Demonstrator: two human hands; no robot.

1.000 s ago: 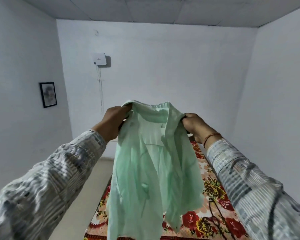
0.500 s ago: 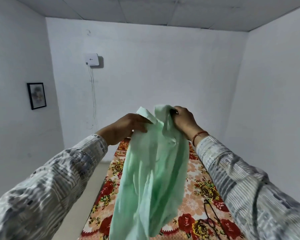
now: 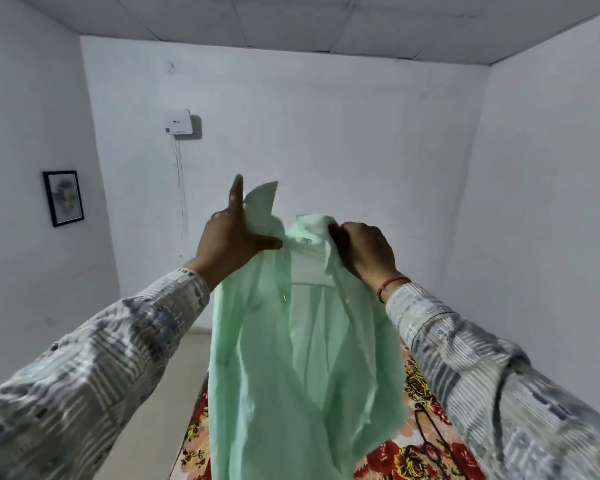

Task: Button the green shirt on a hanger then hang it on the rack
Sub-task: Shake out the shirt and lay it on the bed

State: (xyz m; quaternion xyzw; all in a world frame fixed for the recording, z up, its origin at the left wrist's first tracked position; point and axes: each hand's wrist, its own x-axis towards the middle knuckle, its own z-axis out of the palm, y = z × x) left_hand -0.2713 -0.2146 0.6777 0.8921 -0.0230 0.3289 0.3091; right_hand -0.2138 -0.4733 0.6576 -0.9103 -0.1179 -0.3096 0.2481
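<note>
I hold the pale green shirt [image 3: 305, 358] up in front of me, its front open and its body hanging down over the bed. My left hand [image 3: 231, 242] grips the left side of the collar, thumb across the cloth and one finger pointing straight up. My right hand [image 3: 366, 249] is curled round the right side of the collar. A thin dark hanger [image 3: 430, 434] lies on the bed at the lower right, partly hidden by my right sleeve. No rack is in view.
A bed with a floral sheet [image 3: 420, 386] lies below the shirt, along the right wall. Bare floor [image 3: 160, 393] runs along its left side. A framed picture [image 3: 63, 198] hangs on the left wall and a white box [image 3: 178, 121] with cables on the far wall.
My hands have moved apart again and risen, spreading the collar open after bunching it together. My left forefinger now points up. The view has tilted slightly.
</note>
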